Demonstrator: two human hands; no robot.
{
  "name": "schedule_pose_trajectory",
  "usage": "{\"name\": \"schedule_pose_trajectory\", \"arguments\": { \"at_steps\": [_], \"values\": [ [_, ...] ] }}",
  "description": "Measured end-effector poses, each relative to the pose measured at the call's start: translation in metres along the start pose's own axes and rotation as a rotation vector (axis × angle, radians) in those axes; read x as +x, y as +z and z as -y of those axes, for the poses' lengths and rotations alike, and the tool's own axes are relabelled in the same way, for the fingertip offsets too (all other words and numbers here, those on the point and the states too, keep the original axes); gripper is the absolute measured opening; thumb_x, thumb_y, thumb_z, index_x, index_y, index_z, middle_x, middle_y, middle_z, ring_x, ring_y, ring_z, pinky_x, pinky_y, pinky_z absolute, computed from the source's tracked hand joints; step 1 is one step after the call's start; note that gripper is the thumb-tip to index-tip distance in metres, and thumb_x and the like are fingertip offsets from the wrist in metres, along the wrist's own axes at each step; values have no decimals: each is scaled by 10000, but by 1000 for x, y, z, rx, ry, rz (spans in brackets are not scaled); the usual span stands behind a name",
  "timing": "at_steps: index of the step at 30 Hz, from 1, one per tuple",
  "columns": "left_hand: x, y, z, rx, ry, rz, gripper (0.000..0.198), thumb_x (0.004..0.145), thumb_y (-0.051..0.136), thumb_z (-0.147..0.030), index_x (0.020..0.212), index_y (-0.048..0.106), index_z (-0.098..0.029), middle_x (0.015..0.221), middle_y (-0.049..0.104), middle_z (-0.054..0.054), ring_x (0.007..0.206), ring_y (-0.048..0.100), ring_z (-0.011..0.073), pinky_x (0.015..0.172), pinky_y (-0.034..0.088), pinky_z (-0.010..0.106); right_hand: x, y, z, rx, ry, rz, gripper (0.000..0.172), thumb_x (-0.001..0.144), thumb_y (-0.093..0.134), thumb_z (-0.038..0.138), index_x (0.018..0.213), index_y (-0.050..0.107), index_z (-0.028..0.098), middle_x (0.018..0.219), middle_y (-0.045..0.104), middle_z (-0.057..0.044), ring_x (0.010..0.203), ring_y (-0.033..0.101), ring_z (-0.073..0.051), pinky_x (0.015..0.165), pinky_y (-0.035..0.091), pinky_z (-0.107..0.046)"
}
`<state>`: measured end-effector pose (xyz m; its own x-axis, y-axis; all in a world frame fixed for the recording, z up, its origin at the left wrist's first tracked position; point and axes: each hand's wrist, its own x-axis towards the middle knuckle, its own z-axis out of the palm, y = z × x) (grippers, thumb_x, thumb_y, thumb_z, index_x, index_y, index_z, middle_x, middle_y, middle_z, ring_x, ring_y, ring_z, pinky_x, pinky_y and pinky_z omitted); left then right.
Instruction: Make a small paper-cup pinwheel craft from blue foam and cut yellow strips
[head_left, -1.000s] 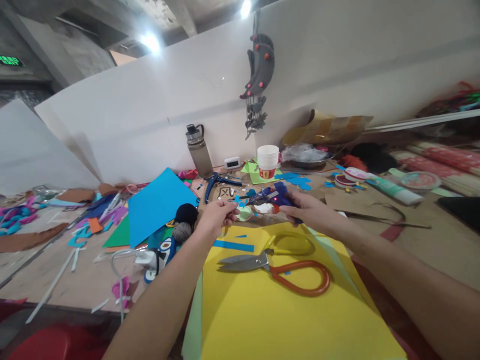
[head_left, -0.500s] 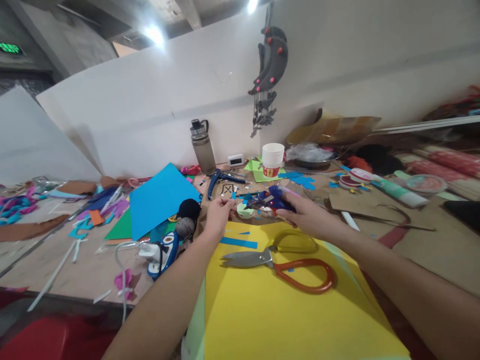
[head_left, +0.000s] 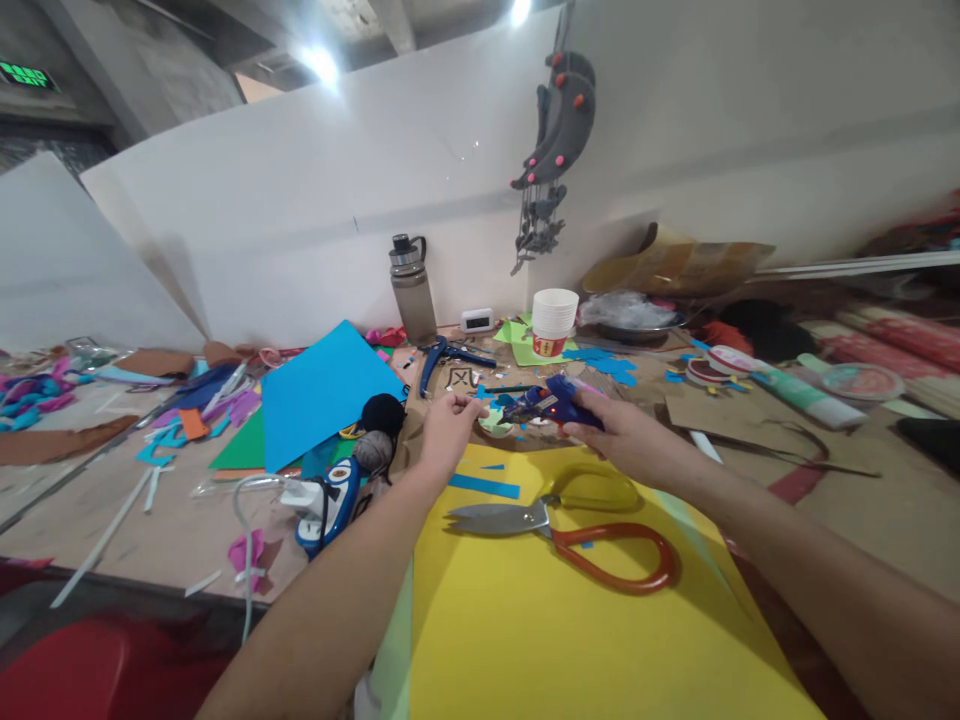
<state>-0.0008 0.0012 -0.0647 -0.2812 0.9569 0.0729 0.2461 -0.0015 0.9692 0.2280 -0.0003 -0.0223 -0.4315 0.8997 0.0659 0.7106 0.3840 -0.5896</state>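
Observation:
My right hand (head_left: 619,428) grips a dark blue hot glue gun (head_left: 564,402), its nozzle pointing left toward my left hand. The thumb and fingers of my left hand (head_left: 450,428) are pinched together; what they hold is too small to make out. Between the hands, under the nozzle, lies a pale green round piece (head_left: 495,425). Nearer to me, large scissors (head_left: 501,518) with orange and yellow handles rest partly open on yellow sheets (head_left: 585,640). Blue paper strips (head_left: 484,487) lie just above the blades.
Behind the hands stand a grey bottle (head_left: 413,300), a small white clock (head_left: 477,320) and stacked paper cups (head_left: 554,320). Blue-handled pliers (head_left: 435,362) lie before them. To the left are blue card (head_left: 326,395), yarn balls (head_left: 381,415) and a power strip (head_left: 330,505) with a white cord.
The whole view has shifted slightly, moving things a little rightward. Both hands keep nearly the same places, the glue gun still in my right hand and the left fingers still pinched.

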Motion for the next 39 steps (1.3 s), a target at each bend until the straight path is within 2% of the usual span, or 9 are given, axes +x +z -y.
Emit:
{"name": "schedule_pose_trajectory", "arguments": {
  "at_steps": [6, 16, 25, 34, 39],
  "values": [
    [-2, 1, -2, 132, 54, 46, 101, 796, 531, -252, 722, 504, -189, 680, 694, 31, 552, 622, 134, 556, 441, 239, 1, 1, 1, -54, -10, 2, 289, 854, 444, 381, 998, 574, 166, 911, 653, -94, 807, 604, -230, 671, 447, -309],
    [-1, 1, -2, 285, 85, 58, 113, 812, 510, -262, 721, 505, -196, 703, 708, 51, 643, 651, 162, 588, 436, 254, 3, 2, 1, -90, -20, 21, 327, 864, 425, 375, 1066, 571, 164, 1018, 652, -125, 893, 607, -260, 733, 456, -344],
    [0, 0, -2, 299, 99, 72, 101, 807, 506, -252, 729, 531, -193, 712, 707, 44, 592, 626, 141, 601, 445, 255, -1, -2, 6, -163, -37, 31, 268, 878, 425, 348, 1017, 569, 171, 1002, 649, -116, 884, 600, -243, 719, 444, -317],
    [0, 0, -2, 292, 111, 71, 95, 807, 506, -246, 739, 538, -188, 720, 708, 55, 620, 634, 152, 606, 445, 260, 1, -1, 9, -169, -43, 36, 281, 883, 426, 334, 1034, 582, 155, 989, 666, -128, 855, 612, -246, 680, 441, -308],
    [0, 0, -3, 277, 99, 74, 90, 803, 519, -244, 739, 541, -185, 717, 709, 56, 599, 627, 146, 605, 450, 261, -1, -2, 9, -171, -38, 37, 296, 885, 433, 345, 1074, 569, 162, 1037, 656, -128, 895, 611, -251, 714, 442, -314]
  ]
}}
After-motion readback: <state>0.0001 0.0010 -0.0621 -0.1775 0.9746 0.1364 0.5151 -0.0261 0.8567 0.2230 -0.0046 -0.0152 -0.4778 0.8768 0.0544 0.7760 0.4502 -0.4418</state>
